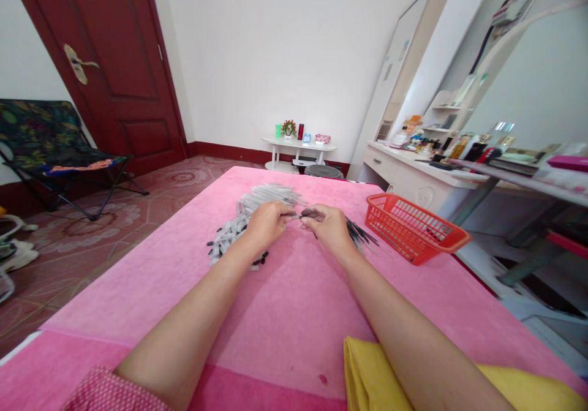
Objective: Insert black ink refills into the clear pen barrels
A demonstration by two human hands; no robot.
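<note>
My left hand (270,222) is closed in a pinch on a slim pale piece that looks like a pen barrel, mostly hidden by the fingers. Facing it, my right hand (329,222) pinches a thin black piece like a pen refill; the two pieces meet or nearly meet between the fingertips. Beyond my left hand lies a heap of translucent whitish pen barrels (269,196). Short pale parts with black ends (225,237) are piled beside my left wrist. Several thin black refills (361,234) fan out on the pink cloth, partly behind my right hand.
A red-orange plastic basket (413,230) stands to the right on the pink-covered table (285,313). Folded yellow cloth (370,374) lies under my right forearm. Farther off are a low white stand (298,144), a dresser with bottles (418,166) and a folding chair (59,147).
</note>
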